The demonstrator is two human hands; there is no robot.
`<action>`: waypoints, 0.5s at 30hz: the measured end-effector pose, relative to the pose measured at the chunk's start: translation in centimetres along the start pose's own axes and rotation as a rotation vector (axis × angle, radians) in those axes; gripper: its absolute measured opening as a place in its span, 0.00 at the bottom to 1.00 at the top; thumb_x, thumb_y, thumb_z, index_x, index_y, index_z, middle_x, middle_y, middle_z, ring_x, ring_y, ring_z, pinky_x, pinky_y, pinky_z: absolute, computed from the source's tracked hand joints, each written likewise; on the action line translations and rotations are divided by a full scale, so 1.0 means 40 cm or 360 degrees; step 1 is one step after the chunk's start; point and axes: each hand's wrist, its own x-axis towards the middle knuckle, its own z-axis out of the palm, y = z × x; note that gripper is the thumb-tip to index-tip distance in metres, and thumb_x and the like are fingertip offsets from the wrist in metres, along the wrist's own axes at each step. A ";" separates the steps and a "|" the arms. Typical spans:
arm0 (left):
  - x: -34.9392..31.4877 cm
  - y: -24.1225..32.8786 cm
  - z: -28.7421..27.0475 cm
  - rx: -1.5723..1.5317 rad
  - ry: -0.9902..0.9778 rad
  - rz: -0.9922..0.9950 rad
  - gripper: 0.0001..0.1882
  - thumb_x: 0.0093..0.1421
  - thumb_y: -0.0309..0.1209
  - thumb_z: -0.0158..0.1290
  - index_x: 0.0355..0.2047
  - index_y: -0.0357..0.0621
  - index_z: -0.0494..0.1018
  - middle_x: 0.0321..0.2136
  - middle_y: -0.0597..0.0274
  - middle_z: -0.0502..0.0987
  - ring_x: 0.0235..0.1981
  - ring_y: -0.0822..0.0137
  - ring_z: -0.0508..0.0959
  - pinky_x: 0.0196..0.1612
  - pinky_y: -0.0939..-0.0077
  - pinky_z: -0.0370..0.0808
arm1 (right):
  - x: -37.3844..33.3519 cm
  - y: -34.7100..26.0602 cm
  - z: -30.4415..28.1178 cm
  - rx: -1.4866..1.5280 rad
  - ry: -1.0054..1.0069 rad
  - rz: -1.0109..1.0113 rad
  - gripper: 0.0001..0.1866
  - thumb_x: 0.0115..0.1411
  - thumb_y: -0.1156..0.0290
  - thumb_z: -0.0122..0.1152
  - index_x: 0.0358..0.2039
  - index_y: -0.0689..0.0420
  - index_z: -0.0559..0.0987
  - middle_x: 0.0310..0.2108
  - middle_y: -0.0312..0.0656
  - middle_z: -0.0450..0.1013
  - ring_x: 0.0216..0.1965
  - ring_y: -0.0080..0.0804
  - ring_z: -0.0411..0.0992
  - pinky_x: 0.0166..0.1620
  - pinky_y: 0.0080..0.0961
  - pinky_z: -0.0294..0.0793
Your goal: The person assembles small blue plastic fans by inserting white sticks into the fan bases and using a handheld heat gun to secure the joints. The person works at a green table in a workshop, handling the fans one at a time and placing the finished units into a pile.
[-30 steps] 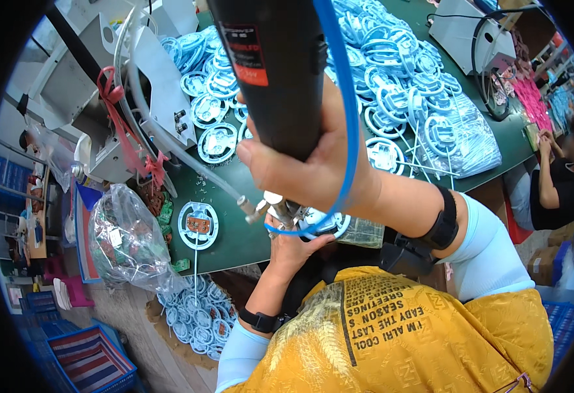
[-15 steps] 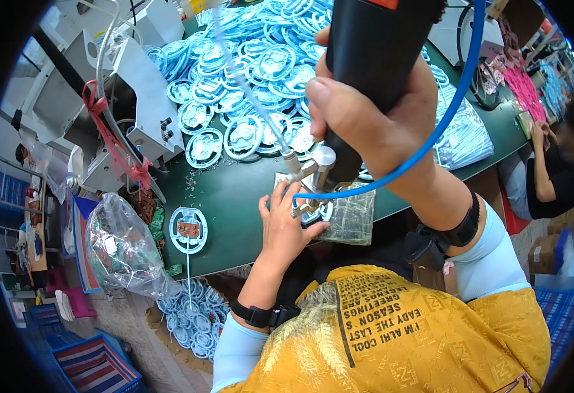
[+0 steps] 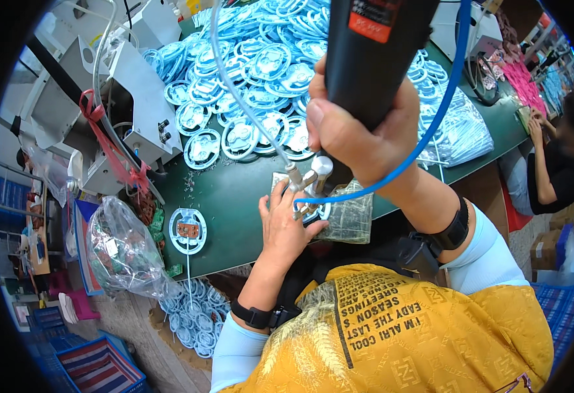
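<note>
My right hand (image 3: 369, 134) is wrapped round a thick black power screwdriver (image 3: 375, 72), held upright, with a metal nose (image 3: 320, 173) at its lower end. A blue hose (image 3: 424, 154) and a clear tube (image 3: 234, 82) run to that nose. Under it, a light blue plastic ring part (image 3: 326, 211) lies partly hidden. My left hand (image 3: 282, 226) holds this part down, thumb at its near side and fingers at its left. Beneath the part is a tape-wrapped block (image 3: 356, 219). The screwdriver's tip cannot be seen.
A large heap of light blue rings (image 3: 261, 85) covers the back of the green table (image 3: 234, 216). Left stand a ring with a brown board (image 3: 187, 229), a clear bag (image 3: 120, 245) and a grey machine (image 3: 140, 105). Another person (image 3: 555, 157) sits at the right.
The screwdriver and my right hand have come down and slightly left, so its nose sits lower over the part. My left hand stays in place.
</note>
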 end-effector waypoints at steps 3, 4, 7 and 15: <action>-0.014 -0.016 0.014 0.0025 0.0001 0.0010 0.39 0.38 0.39 0.73 0.52 0.45 0.70 0.57 0.56 0.69 0.61 0.48 0.63 0.58 0.39 0.57 | -0.001 -0.018 0.011 -0.0061 -0.0093 -0.0055 0.20 0.54 0.80 0.62 0.47 0.65 0.70 0.28 0.37 0.72 0.24 0.21 0.73 0.28 0.20 0.75; -0.017 -0.025 0.025 0.0002 0.0020 0.0032 0.42 0.39 0.40 0.73 0.54 0.45 0.67 0.58 0.55 0.68 0.62 0.47 0.63 0.59 0.38 0.56 | 0.010 -0.026 0.005 -0.0097 -0.0177 -0.0110 0.21 0.54 0.79 0.63 0.48 0.65 0.70 0.28 0.36 0.72 0.24 0.20 0.73 0.29 0.20 0.74; -0.046 -0.014 0.028 -0.0062 0.0184 -0.0040 0.48 0.42 0.41 0.71 0.60 0.41 0.61 0.61 0.49 0.64 0.64 0.46 0.60 0.60 0.36 0.54 | 0.027 -0.050 -0.008 0.0011 -0.0017 -0.0067 0.21 0.54 0.78 0.63 0.49 0.65 0.70 0.27 0.37 0.72 0.24 0.22 0.73 0.28 0.20 0.73; -0.087 -0.054 0.089 -0.0044 0.0233 -0.0050 0.45 0.44 0.46 0.70 0.59 0.40 0.65 0.61 0.45 0.64 0.65 0.48 0.61 0.62 0.37 0.52 | 0.007 -0.128 0.050 0.0318 -0.0124 -0.0020 0.21 0.54 0.80 0.61 0.49 0.67 0.69 0.26 0.37 0.72 0.24 0.22 0.73 0.28 0.21 0.72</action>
